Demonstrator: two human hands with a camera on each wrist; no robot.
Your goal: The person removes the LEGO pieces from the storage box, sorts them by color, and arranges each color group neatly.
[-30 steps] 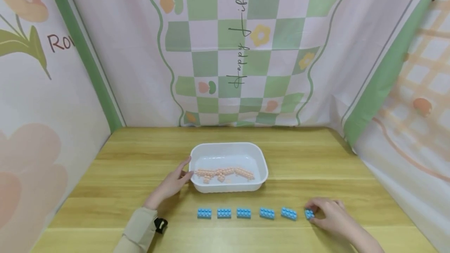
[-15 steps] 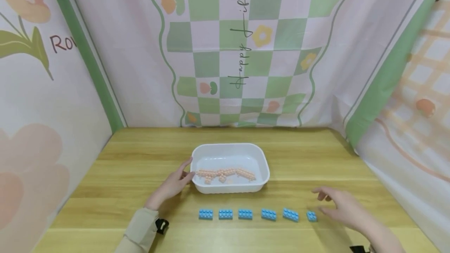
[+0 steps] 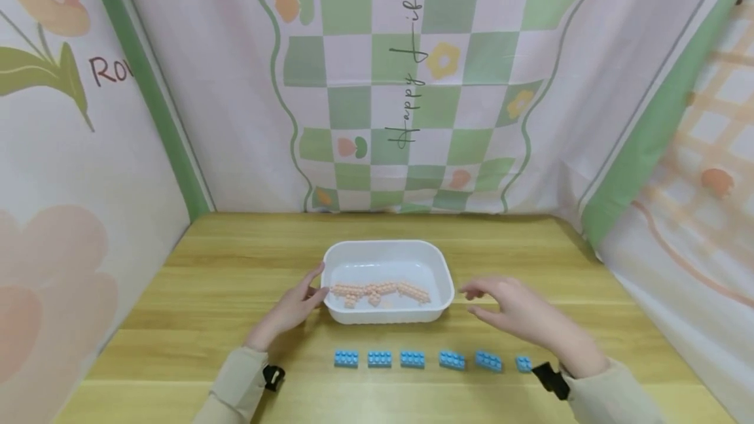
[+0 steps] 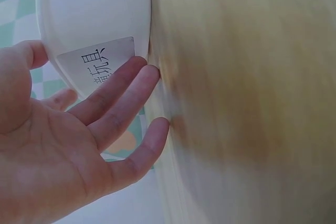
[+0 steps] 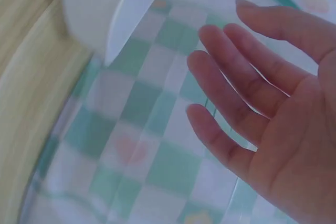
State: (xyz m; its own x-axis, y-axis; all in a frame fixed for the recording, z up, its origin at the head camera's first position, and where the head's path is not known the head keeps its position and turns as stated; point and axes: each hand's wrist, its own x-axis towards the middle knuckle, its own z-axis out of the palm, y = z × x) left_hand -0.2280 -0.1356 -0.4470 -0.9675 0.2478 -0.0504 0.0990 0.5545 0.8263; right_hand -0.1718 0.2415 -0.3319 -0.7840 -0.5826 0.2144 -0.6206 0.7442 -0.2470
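A white plastic bin (image 3: 389, 315) stands on the wooden table, with pale pink toy bricks (image 3: 377, 290) inside along its near side. My left hand (image 3: 290, 308) touches the bin's left end, thumb at the rim and fingers fairly straight. In the left wrist view those fingers (image 4: 123, 100) lie beside a label (image 4: 97, 61) with dark characters on the wall. My right hand (image 3: 518, 309) hovers just right of the bin with relaxed fingers and an empty palm, which the right wrist view also shows. Several blue toy bricks (image 3: 412, 359) form a row in front of the bin.
The rightmost blue brick (image 3: 523, 364) is smaller and lies close to the black strap (image 3: 551, 381) on my right wrist. A checked green-and-white curtain (image 3: 406, 84) hangs behind the table's back edge, with printed cloths on both sides.
My right hand has let go of the small blue brick at the row's right end and moved up and left toward the bin. The left hand stays at the bin.
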